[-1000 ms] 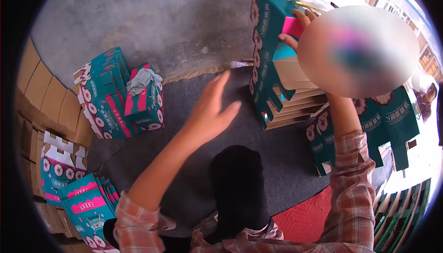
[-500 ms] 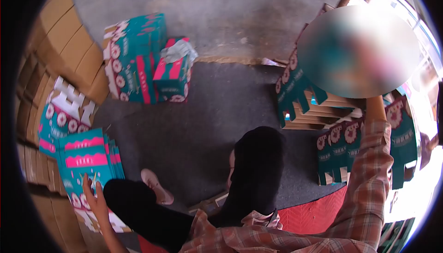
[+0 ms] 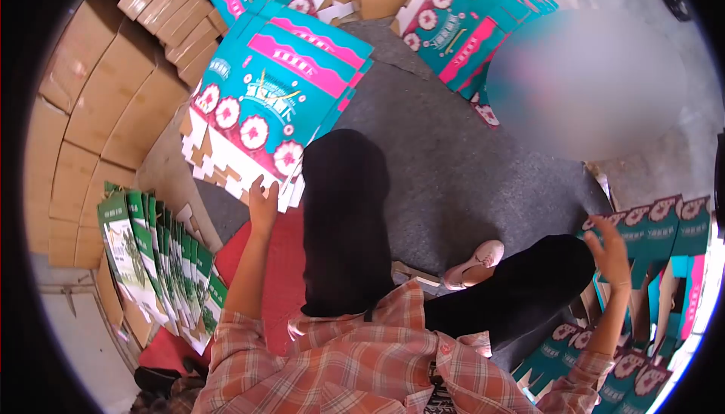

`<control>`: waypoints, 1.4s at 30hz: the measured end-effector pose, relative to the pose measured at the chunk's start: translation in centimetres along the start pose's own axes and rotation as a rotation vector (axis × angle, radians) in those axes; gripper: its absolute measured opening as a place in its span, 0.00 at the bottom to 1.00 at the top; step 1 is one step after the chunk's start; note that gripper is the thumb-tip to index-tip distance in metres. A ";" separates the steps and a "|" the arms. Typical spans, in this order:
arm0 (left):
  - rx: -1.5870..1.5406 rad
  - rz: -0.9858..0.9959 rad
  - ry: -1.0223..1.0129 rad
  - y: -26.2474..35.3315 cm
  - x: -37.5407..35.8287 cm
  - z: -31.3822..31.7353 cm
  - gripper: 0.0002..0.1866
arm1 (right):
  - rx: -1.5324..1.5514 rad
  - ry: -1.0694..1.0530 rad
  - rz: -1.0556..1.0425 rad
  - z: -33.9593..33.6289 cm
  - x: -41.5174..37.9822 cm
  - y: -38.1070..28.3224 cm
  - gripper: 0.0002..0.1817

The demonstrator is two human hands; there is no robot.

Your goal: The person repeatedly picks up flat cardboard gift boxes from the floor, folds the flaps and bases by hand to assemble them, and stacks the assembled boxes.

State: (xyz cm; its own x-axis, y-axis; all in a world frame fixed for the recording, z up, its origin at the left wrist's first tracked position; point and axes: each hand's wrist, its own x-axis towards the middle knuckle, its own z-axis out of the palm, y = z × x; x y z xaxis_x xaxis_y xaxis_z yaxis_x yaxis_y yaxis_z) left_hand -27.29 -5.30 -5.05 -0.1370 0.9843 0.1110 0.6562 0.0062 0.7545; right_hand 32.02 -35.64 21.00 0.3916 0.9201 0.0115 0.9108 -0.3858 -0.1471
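My left hand point(image 3: 263, 204) is at the near edge of a stack of flat teal-and-pink printed cartons point(image 3: 291, 93), its fingers apart and overlapping the white cut flaps. Donut-like rings and pink bands mark the top carton, which lies beside my left knee. On the other side, my right hand point(image 3: 610, 255) hovers by my right knee with fingers spread and nothing in them. Nearest to it are folded teal cartons point(image 3: 651, 225) standing in rows, partly hidden by my knee and forearm.
Brown cardboard boxes point(image 3: 94, 112) are piled along the left. A row of green-and-white printed cartons point(image 3: 140, 244) stands lower left, beside a red mat point(image 3: 276, 282). More teal cartons point(image 3: 461, 29) sit at the top. A blurred oval covers part of the upper right.
The view has swung left. My left hand has shifted from the carton stack's face to its near edge. My right hand, previously hidden by the blur, now shows beside my knee.
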 end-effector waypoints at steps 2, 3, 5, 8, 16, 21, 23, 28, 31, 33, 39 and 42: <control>0.124 -0.052 0.101 -5.0 0.7 0.2 0.31 | 0.365 -0.285 0.044 2.9 0.9 -1.0 0.21; 0.132 -0.073 0.110 -7.5 0.8 0.5 0.31 | 0.361 -0.302 0.027 3.4 1.3 -1.3 0.21; 0.183 -0.232 0.096 -11.3 1.1 0.8 0.31 | 0.486 -0.359 0.102 3.9 2.0 -1.2 0.21; -0.067 -0.442 -0.025 -9.9 0.8 -0.1 0.32 | 0.406 -0.364 0.111 4.2 2.7 -1.8 0.21; -0.537 -0.735 0.001 -11.0 3.5 1.2 0.23 | 0.507 -0.379 0.199 5.4 3.8 -1.6 0.22; -0.619 -0.883 0.036 -15.1 5.3 2.2 0.21 | 0.523 -0.364 0.235 5.3 3.8 -2.1 0.23; -0.663 -0.944 0.099 -15.5 5.3 2.1 0.19 | 0.545 -0.371 0.235 5.3 3.8 -2.2 0.23; -1.090 -0.842 0.046 -14.4 4.3 0.3 0.20 | 0.547 -0.375 0.258 5.4 4.0 -2.4 0.23; -1.138 -0.822 -0.007 -11.3 4.4 -0.6 0.21 | 0.568 -0.372 0.286 5.7 4.0 -1.9 0.22; -1.178 -0.729 -0.071 -8.7 4.5 -0.9 0.22 | 0.577 -0.364 0.288 5.8 4.1 -2.0 0.22; -1.154 -0.545 -0.151 -0.4 6.3 -1.7 0.24 | 0.560 -0.350 0.231 5.5 3.8 -2.3 0.22; -1.183 -0.456 -0.135 5.3 7.4 -3.0 0.23 | 0.580 -0.335 0.212 5.6 3.6 -1.4 0.22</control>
State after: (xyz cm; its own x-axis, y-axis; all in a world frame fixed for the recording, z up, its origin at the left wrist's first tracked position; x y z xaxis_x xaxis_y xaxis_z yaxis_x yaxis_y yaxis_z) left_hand -27.02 1.51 1.69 -0.0531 0.9448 -0.3232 -0.4987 0.2554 0.8283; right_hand 31.45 -31.45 15.72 0.4065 0.8366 -0.3672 0.5660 -0.5461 -0.6176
